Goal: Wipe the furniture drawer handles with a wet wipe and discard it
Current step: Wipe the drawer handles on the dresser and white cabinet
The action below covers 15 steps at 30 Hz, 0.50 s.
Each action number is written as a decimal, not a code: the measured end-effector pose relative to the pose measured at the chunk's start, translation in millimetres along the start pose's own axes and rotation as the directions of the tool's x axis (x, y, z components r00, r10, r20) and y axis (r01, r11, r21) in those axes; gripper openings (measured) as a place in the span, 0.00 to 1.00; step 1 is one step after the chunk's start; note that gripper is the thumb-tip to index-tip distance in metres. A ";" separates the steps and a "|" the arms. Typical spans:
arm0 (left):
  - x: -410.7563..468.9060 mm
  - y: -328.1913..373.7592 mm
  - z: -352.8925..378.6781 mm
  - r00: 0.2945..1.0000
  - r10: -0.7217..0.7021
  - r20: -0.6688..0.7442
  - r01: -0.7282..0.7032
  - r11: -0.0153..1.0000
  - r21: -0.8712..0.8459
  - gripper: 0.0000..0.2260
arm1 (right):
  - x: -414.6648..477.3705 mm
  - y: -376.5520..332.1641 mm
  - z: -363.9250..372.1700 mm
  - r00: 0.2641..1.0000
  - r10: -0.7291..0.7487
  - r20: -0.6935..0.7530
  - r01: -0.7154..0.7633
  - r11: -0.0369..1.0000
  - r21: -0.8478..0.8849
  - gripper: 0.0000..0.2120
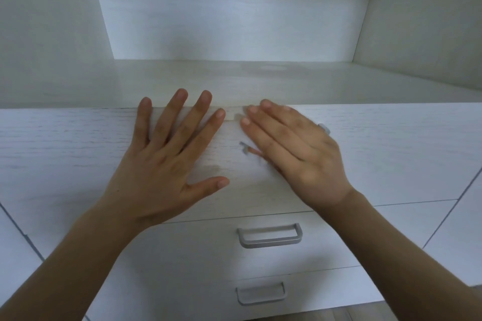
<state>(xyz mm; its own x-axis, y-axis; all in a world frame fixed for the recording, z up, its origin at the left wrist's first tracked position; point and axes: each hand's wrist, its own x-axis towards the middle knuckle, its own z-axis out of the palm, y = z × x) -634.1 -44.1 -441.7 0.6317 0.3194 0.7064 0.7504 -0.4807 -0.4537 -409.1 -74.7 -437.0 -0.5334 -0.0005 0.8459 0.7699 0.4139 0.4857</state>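
My left hand point(167, 154) lies flat, fingers spread, on the white top drawer front point(65, 154), holding nothing. My right hand point(292, 148) lies flat beside it with fingers together, covering most of the top drawer's grey metal handle point(244, 148); only the handle's ends show at either side of the hand. Below, the middle drawer's grey handle point(270, 234) and the bottom drawer's handle point(260, 293) are uncovered. No wet wipe is visible; whether one is under the right palm cannot be told.
Above the drawers is an open white shelf recess point(234, 78) with side walls left and right. Other white cabinet panels point(443, 229) flank the drawer stack. A strip of wooden floor point(339, 316) shows at the bottom.
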 end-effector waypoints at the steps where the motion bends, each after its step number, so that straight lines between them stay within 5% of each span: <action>1: 0.1 -0.2 -0.6 1.000 -0.002 0.006 0.002 1.000 -0.004 0.34 | -4.0 4.2 -2.2 1.000 0.027 -0.011 -0.027 0.999 -0.031 0.12; 5: 0.6 0.3 -1.4 1.000 -0.014 0.023 0.014 1.000 -0.008 0.34 | -17.0 11.8 -6.9 0.987 0.146 -0.065 -0.151 0.985 -0.086 0.13; 10: 0.2 -0.7 -0.4 1.000 -0.003 0.011 0.003 1.000 -0.014 0.34 | 6.1 -7.8 12.8 0.994 0.077 -0.073 -0.079 0.996 -0.028 0.14; 15: 0.5 -1.0 -2.1 1.000 -0.009 0.027 0.010 1.000 -0.021 0.34 | -13.9 3.5 -4.1 0.995 0.065 0.080 -0.055 0.991 -0.119 0.21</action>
<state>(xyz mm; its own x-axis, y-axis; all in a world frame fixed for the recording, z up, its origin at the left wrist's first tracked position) -634.9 -45.2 -439.7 0.6298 0.3461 0.6954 0.7523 -0.4945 -0.4353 -397.6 -77.0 -446.2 -0.5086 0.0994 0.8552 0.8344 0.3019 0.4611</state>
